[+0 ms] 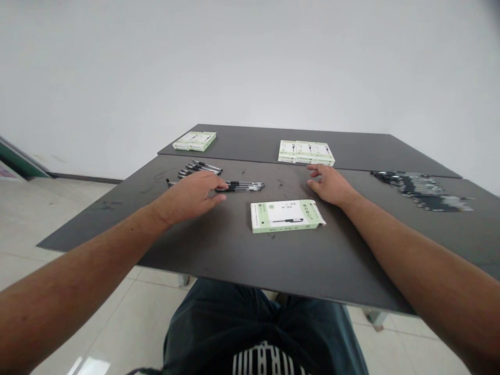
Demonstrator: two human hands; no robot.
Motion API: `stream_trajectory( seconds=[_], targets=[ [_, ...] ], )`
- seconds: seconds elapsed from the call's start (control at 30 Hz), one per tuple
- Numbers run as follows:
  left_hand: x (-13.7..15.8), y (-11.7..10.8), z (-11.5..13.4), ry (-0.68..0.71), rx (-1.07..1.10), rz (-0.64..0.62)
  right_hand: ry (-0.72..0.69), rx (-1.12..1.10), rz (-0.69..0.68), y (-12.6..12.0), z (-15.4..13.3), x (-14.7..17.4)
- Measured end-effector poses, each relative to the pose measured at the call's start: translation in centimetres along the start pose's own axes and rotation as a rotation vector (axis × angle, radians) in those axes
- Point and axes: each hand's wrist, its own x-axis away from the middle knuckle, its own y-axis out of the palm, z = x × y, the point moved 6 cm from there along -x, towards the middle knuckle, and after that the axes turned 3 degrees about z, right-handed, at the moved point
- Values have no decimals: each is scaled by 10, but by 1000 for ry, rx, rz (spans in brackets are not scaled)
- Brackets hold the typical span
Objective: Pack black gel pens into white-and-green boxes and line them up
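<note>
Left hand [193, 195] spread flat over black pens [238, 186] on the dark table [234, 255], right hand [330, 185] open, resting palm-down beside a green-and-white pen box [287, 215], more boxes [305, 152] behind

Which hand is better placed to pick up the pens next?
Left. The left hand already lies on the loose pens beside the open pen box. The right hand rests flat on bare table, apart from them.
</note>
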Motion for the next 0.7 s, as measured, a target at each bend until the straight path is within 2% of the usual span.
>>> stream_trajectory(
  seconds=[0.1, 0.2, 0.27, 0.33, 0.43, 0.53, 0.6, 0.7],
  targets=[
    [-12, 3, 57, 89, 131, -1, -6, -15, 1, -1, -1, 0],
    [-27, 15, 105, 147, 164, -36, 3, -25, -4, -3, -1, 0],
    [-38, 28, 128, 177, 149, -81, 7, -35, -10, -4, -2, 0],
    [-48, 41, 142, 168, 118, -148, 0, -48, -8, -6, -4, 1],
    [-60, 49, 145, 132, 139, -200, 5, -108, 0, -10, -7, 2],
    [-71, 40, 130, 90, 313, -93, 69, -241, -28, -13, -8, 3],
    [-75, 34, 113, 44, 593, 7, 111, -349, -67, -15, -14, 6],
    [-77, 43, 92, -42, 1199, 62, 197, -677, -153, -17, -32, 15]
  ],
)
